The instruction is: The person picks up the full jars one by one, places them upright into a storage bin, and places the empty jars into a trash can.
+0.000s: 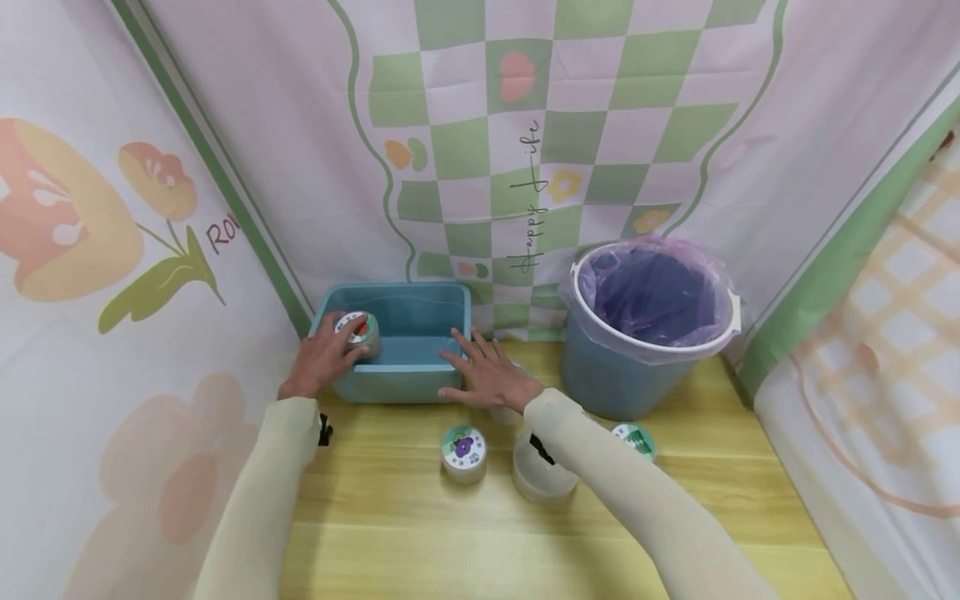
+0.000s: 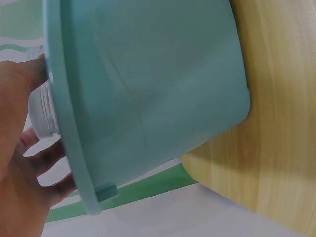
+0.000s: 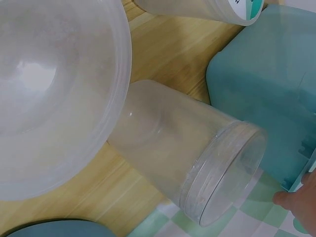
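My left hand [image 1: 324,357] grips a clear jar [image 1: 367,340] with a red picture on its lid, over the left end of a blue-green plastic bin [image 1: 397,385]. In the left wrist view, fingers curve around the jar [image 2: 43,111] just beyond the bin's rim. The right hand [image 1: 491,375] is spread, fingertips at the bin's right rim; its thumb shows beside that rim in the right wrist view. Under this hand stands an open clear jar [image 3: 163,133], mostly hidden from the head view. Nearer me is a jar with a purple picture on its lid [image 1: 463,450].
A translucent round tub [image 1: 543,479] stands partly under my right forearm. Beyond that forearm sits a jar with a green leaf lid [image 1: 636,442]. A blue trash can [image 1: 622,383] lined with a purple bag stands at the back right. Patterned curtains [image 1: 465,142] enclose the wooden table [image 1: 390,533].
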A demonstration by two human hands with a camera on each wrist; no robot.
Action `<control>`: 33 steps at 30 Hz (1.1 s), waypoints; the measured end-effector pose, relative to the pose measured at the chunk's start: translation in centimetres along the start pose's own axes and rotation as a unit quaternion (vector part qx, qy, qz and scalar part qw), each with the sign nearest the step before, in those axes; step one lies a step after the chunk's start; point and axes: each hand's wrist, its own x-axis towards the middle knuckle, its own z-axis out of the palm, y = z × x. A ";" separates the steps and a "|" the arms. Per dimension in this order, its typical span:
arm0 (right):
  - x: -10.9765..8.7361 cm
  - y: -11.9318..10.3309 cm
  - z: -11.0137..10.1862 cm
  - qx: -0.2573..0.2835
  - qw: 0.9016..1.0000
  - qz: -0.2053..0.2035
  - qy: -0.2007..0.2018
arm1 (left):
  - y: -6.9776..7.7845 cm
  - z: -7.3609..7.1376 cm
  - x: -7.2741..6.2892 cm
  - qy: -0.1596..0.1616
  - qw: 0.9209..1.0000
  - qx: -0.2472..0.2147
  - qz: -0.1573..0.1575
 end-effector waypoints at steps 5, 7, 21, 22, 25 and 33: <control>-0.1 -0.1 -0.1 0.000 1.000 -0.003 0.002 | 0.1 0.3 0.1 -0.009 1.000 -0.007 -0.010; -0.1 -0.1 -0.1 0.001 1.000 -0.002 0.002 | 0.0 0.3 0.2 -0.016 1.000 -0.012 -0.015; -0.1 -0.3 0.1 -0.004 1.000 0.001 0.005 | 0.6 0.2 1.2 -0.072 0.995 -0.061 -0.044; -0.1 -0.3 0.1 -0.004 1.000 0.002 0.004 | 0.7 0.3 1.4 -0.074 0.994 -0.063 -0.047; -0.1 -0.3 0.2 -0.005 1.000 0.005 0.000 | 0.9 0.4 1.7 -0.082 0.992 -0.074 -0.057; -0.1 -0.2 0.1 -0.004 1.000 0.002 0.007 | 1.1 0.0 1.8 -0.114 0.986 -0.103 -0.070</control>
